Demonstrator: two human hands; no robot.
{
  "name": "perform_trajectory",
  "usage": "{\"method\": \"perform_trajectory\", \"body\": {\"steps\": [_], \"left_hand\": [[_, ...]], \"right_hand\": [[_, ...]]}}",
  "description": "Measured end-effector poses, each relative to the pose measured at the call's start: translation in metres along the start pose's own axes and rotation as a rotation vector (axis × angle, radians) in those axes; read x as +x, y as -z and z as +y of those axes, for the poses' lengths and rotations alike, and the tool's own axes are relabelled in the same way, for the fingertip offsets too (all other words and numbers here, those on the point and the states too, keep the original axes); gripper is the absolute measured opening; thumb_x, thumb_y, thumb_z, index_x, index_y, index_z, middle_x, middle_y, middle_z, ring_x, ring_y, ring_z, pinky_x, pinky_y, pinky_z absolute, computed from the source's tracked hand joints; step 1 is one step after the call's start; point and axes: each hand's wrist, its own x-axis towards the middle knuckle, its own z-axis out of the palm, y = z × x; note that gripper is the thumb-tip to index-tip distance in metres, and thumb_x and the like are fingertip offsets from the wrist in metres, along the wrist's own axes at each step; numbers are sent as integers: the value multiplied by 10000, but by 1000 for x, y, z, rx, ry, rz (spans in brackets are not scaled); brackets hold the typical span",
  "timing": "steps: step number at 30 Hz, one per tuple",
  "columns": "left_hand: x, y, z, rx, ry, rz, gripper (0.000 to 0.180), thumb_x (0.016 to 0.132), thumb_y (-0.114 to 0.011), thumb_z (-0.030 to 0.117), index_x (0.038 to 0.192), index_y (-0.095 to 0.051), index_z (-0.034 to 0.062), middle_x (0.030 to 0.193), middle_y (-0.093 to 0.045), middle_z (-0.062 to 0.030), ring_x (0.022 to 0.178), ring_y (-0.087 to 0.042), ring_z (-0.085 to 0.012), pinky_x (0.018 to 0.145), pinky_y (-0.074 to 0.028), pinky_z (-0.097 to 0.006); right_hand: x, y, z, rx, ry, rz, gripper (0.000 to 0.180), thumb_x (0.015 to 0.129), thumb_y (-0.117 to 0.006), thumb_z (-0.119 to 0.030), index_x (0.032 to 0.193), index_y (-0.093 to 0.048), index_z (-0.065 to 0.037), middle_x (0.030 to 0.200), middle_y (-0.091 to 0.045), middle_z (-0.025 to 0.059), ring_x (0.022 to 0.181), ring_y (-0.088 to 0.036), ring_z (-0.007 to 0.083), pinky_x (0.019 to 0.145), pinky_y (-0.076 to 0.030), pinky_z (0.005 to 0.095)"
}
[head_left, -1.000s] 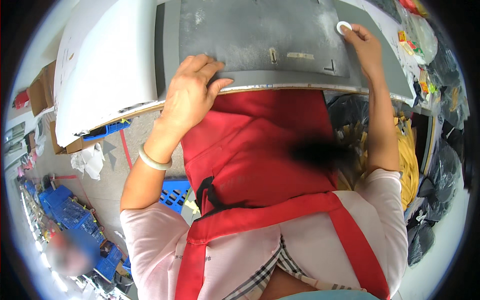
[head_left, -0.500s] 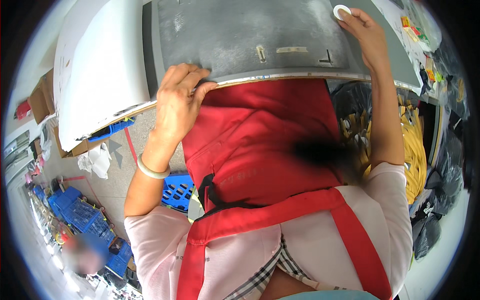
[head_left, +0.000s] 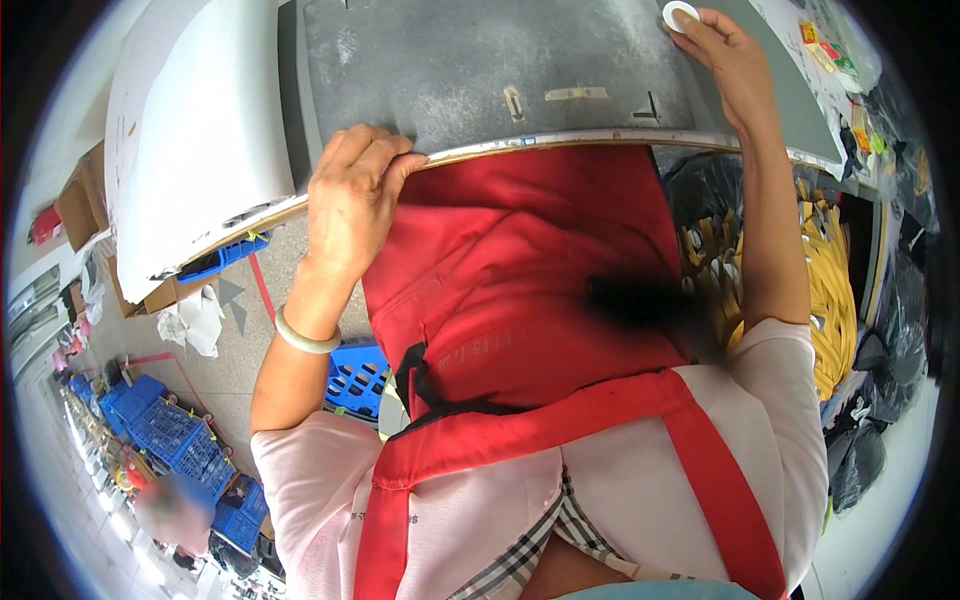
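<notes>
Bright, even daylight fills the frame, strongest on the white curved panel [head_left: 190, 150] at upper left, which glares nearly blown out. Shadows are soft. Fisheye bending warps straight edges toward a black round rim. A dark smudge blurs the red cloth apron [head_left: 520, 280] at centre; the lower-left corner is blurred.

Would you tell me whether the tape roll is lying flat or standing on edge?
Flat: the tape roll shows its full ring on the table.
</notes>
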Motion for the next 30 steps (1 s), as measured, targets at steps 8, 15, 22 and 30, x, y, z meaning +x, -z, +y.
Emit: {"method": "perform_trajectory", "body": {"steps": [8, 15, 22, 30], "left_hand": [[1, -4, -9, 20, -140, 51, 163, 794, -804, 125, 898, -710, 41, 906, -673, -83, 839, -629, -292, 741, -518, -396], [-2, -1, -10, 35, -104, -5, 182, 785, -815, 58, 933, -721, 11, 943, -693, -124, 877, -655, -299, 800, -524, -382], [-1, -1, -11, 36, -113, -8, 188, 785, -816, 59, 940, -719, 13, 945, -692, -120, 876, -647, -294, 799, -522, -382], [2, -2, -8, 19, -146, 2, 192, 801, -803, 125, 935, -705, 28, 939, -676, -105, 872, -630, -314, 776, -522, -407]], "right_hand": [[-2, -2, 0, 47, -16, 61, 84, 966, -700, -149, 966, -684, -67, 899, -684, -6, 833, -634, 71, 773, -510, 207], [-5, -12, -2, 60, -27, 70, 86, 967, -698, -148, 960, -678, -64, 890, -680, -6, 830, -635, 81, 775, -507, 211], [-14, -20, -9, -68, 41, 80, 143, 965, -699, -181, 933, -679, -43, 833, -667, -20, 793, -613, 76, 733, -481, 226], [-32, -37, -18, -482, 146, 149, 223, 953, -695, -231, 908, -657, -15, 702, -574, -1, 679, -507, 84, 650, -430, 277]]}}
